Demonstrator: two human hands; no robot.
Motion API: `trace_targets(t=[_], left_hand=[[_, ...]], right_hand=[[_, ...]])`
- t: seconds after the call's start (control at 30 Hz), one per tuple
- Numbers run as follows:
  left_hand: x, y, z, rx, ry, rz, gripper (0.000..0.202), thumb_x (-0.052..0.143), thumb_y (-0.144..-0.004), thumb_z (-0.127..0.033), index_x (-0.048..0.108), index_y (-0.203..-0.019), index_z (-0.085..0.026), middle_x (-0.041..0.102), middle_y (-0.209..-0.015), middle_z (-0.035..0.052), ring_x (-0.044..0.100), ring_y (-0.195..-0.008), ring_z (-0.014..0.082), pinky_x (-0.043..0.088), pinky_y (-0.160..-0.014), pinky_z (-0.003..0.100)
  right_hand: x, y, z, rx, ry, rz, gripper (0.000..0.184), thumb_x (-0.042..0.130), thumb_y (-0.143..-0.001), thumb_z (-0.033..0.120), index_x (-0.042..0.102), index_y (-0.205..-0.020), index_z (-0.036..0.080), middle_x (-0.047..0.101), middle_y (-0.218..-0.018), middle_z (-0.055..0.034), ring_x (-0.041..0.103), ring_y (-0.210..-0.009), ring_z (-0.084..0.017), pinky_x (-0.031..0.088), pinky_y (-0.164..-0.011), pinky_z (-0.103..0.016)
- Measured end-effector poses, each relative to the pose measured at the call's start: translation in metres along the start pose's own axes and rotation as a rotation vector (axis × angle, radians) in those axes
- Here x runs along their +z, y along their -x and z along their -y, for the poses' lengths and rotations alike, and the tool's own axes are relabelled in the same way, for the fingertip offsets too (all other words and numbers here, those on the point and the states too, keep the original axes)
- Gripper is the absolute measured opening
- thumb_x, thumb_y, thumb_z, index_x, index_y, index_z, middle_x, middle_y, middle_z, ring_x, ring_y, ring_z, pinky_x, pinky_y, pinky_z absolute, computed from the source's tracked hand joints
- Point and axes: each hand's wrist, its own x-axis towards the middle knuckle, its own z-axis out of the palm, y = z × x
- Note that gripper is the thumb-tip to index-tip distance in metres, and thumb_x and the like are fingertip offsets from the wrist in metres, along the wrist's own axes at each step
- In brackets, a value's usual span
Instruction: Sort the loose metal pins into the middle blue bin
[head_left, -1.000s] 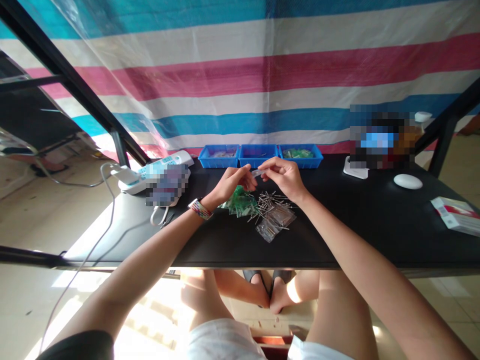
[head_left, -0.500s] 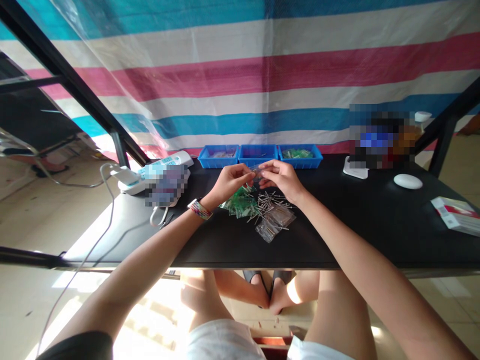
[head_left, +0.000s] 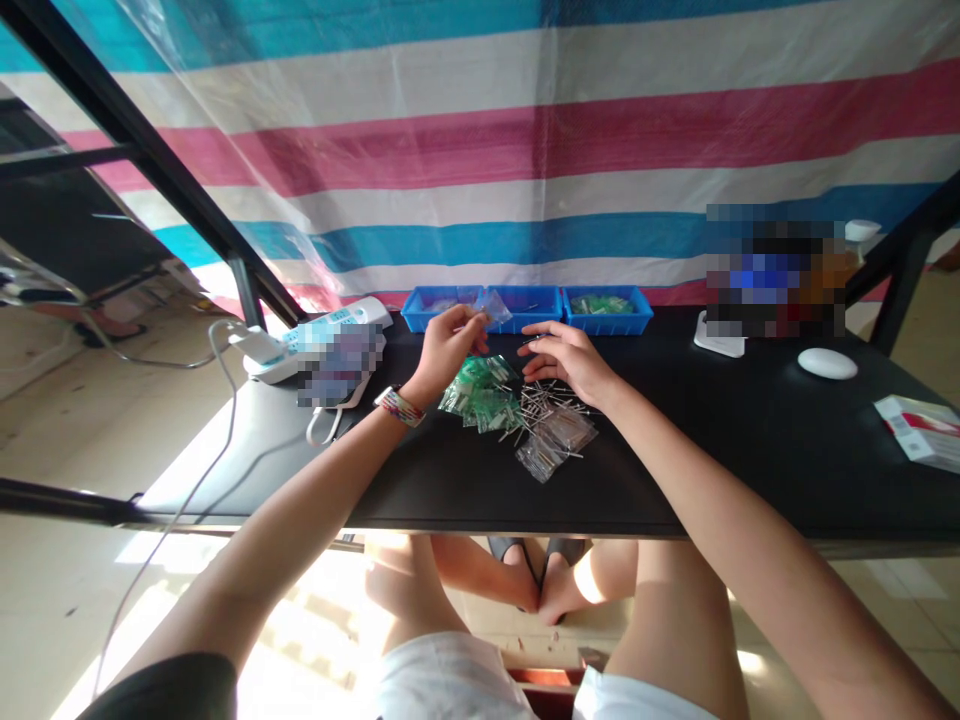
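Note:
My left hand (head_left: pixel 448 350) pinches a small clear plastic bag (head_left: pixel 495 308) between thumb and fingertips, in front of the blue bins. To its right, my right hand (head_left: pixel 570 362) hovers with fingers curled. Something thin and dark shows at its fingertips, too small to make out. Below the hands lies a heap of small green bags (head_left: pixel 484 398). Beside it is a loose pile of thin metal pins (head_left: pixel 541 402). Clear bags with pins inside (head_left: pixel 551 445) lie at the near side of that pile.
Three blue bins stand at the back: left (head_left: pixel 420 322), middle (head_left: pixel 517 322) and right (head_left: pixel 609 322), the right one holding green bags. A power strip (head_left: pixel 330 338) with a cable is at left. A white oval object (head_left: pixel 826 363) and a box (head_left: pixel 919 430) lie at right.
My hands have drawn apart. The clear bag, earlier between both hands, is now in my left hand alone, raised toward the bins. The view has shifted slightly.

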Motion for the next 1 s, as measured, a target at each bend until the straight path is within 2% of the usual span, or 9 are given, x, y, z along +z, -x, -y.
trace_targets(t=[0.1,0.2,0.3,0.4,0.5,0.6,0.7,0.83,1.0], left_hand=[[-0.013,-0.012,0.008,-0.146,0.077,-0.148,0.025,0.075,-0.088,-0.039,0.067,-0.083,-0.016,0.073,-0.081,0.0056,0.068,-0.061,0.0134,0.052,-0.055,0.024],[-0.022,-0.019,0.014,-0.256,0.196,-0.204,0.021,0.075,-0.088,-0.033,0.068,-0.090,-0.014,0.076,-0.091,0.0079,0.072,-0.067,0.0133,0.057,-0.061,0.024],[-0.025,-0.021,0.015,-0.290,0.337,-0.216,0.018,0.074,-0.089,-0.029,0.069,-0.098,-0.013,0.078,-0.102,0.0113,0.076,-0.077,0.0146,0.061,-0.072,0.026],[-0.025,-0.023,0.013,-0.315,0.438,-0.177,0.022,0.067,-0.093,-0.032,0.070,-0.105,-0.014,0.079,-0.113,0.0148,0.078,-0.088,0.0178,0.063,-0.081,0.028],[-0.025,-0.023,0.011,-0.310,0.465,-0.112,0.032,0.060,-0.096,-0.039,0.072,-0.111,-0.014,0.079,-0.118,0.0153,0.078,-0.090,0.0191,0.063,-0.082,0.029],[-0.023,-0.021,0.009,-0.285,0.428,-0.058,0.039,0.061,-0.094,-0.044,0.072,-0.116,-0.015,0.079,-0.116,0.0138,0.078,-0.085,0.0188,0.062,-0.077,0.028],[-0.020,-0.018,0.009,-0.283,0.384,-0.010,0.042,0.064,-0.089,-0.043,0.073,-0.118,-0.014,0.079,-0.112,0.0129,0.077,-0.079,0.0178,0.061,-0.069,0.026],[-0.016,-0.015,0.009,-0.269,0.361,0.025,0.038,0.065,-0.085,-0.038,0.075,-0.111,-0.012,0.079,-0.108,0.0125,0.076,-0.074,0.0166,0.059,-0.064,0.025],[-0.016,-0.015,0.010,-0.221,0.313,0.015,0.031,0.066,-0.082,-0.037,0.076,-0.100,-0.013,0.078,-0.098,0.0099,0.073,-0.069,0.0148,0.056,-0.062,0.024]], right_hand=[[-0.002,0.000,0.001,-0.008,0.014,-0.017,0.029,0.075,-0.079,0.023,0.068,-0.106,0.019,0.076,-0.083,-0.0038,0.072,-0.061,-0.017,0.065,-0.059,-0.031],[-0.002,0.000,0.001,-0.019,0.044,-0.003,0.027,0.074,-0.079,0.024,0.069,-0.105,0.018,0.076,-0.083,-0.0041,0.072,-0.061,-0.017,0.064,-0.059,-0.031],[-0.001,0.000,-0.001,-0.082,0.137,0.022,0.023,0.072,-0.080,0.025,0.071,-0.103,0.019,0.078,-0.087,-0.0064,0.074,-0.067,-0.020,0.065,-0.065,-0.036],[0.001,0.001,-0.006,-0.328,0.430,0.068,0.016,0.070,-0.083,0.020,0.077,-0.097,0.021,0.081,-0.096,-0.0075,0.077,-0.091,-0.026,0.063,-0.088,-0.045],[0.002,0.002,-0.015,-0.596,0.799,0.170,0.019,0.068,-0.086,0.013,0.083,-0.091,0.024,0.081,-0.115,-0.0080,0.068,-0.125,-0.031,0.047,-0.115,-0.055],[0.003,0.002,-0.025,-0.641,1.038,0.268,0.026,0.067,-0.090,0.011,0.085,-0.098,0.027,0.076,-0.133,-0.0078,0.056,-0.142,-0.034,0.039,-0.121,-0.060],[0.004,0.003,-0.030,-0.679,1.163,0.303,0.031,0.064,-0.092,0.008,0.085,-0.107,0.026,0.074,-0.136,-0.0096,0.059,-0.138,-0.033,0.041,-0.120,-0.058],[0.007,0.006,-0.027,-0.767,1.255,0.294,0.033,0.061,-0.092,0.004,0.084,-0.107,0.022,0.076,-0.131,-0.0122,0.066,-0.128,-0.030,0.046,-0.115,-0.051],[0.010,0.011,-0.018,-0.763,1.245,0.254,0.029,0.059,-0.094,0.006,0.079,-0.110,0.020,0.079,-0.119,-0.0123,0.069,-0.119,-0.029,0.048,-0.112,-0.048]])
